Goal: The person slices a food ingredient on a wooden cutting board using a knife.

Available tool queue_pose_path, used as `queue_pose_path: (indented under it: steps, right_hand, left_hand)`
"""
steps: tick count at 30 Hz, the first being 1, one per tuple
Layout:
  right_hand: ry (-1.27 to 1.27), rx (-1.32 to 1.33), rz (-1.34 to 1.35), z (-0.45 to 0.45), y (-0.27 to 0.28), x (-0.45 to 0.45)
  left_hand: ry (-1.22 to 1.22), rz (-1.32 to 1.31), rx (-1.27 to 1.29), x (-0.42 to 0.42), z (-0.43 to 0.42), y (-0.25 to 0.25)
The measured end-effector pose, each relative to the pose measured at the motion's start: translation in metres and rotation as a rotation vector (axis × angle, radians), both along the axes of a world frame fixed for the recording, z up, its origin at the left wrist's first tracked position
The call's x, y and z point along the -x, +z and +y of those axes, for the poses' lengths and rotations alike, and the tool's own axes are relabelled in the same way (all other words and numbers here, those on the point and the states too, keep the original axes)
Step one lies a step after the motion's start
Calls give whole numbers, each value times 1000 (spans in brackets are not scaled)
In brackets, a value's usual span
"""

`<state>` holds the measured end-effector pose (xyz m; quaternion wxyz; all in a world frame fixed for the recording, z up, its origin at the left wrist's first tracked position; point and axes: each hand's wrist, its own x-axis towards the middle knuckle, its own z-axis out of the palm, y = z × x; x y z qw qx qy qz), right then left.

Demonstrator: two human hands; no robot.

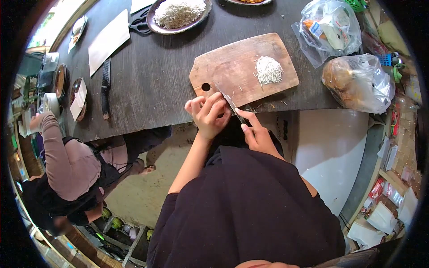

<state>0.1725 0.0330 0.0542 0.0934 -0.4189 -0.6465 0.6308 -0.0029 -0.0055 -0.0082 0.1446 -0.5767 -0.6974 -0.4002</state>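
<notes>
My right hand [255, 133] is wrapped round the handle of a knife [228, 97], whose blade points away to the left over the near edge of the cutting board [228, 58]. Beside the blade, my left hand [209, 114] has its fingers curled in at the board's near left corner. Whatever its fingertips hold, if anything, is too small to make out. A small heap of thin whitish strips [269, 70] lies on the right part of the wooden board, and a few loose bits are scattered near the blade.
A plate [153, 27] heaped with similar strips stands behind the board, near black scissors [140, 23]. Plastic bags [357, 85] lie at the right. A second knife [106, 87] and paper [109, 42] are on the left. Another person [76, 165] is at the left side.
</notes>
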Motion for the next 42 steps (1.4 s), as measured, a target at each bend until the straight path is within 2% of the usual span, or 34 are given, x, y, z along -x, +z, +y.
queue_pose_path:
  steps: [5,12,14,19,21,24,31,41,42]
  right_hand:
    - [6,-119,38,0,-7,4]
    - [47,-110,0,13,-2,4]
    - [-50,-240,62,15,-5,-1]
    - [-32,-126,45,17,-3,-9]
    - [72,-6,-91,14,1,-9]
    - [40,-96,57,8,-9,-7]
    - [23,8,40,4,-6,-5]
    - [-2,-18,17,4,-12,3]
    - [-5,-86,58,5,-18,5]
  left_hand:
    - [1,-2,-15,0,-2,-5]
    - [-4,-15,-8,0,-3,-4]
    - [-8,-20,0,0,-4,-3]
    - [-12,-31,11,0,-4,-4]
    - [-6,-24,26,0,-5,-3]
    - [8,-16,12,1,-4,-5]
    - [7,-3,9,1,-4,-5]
    - [-4,-1,1,2,-3,-3]
    - [-3,-9,-1,1,-3,-2]
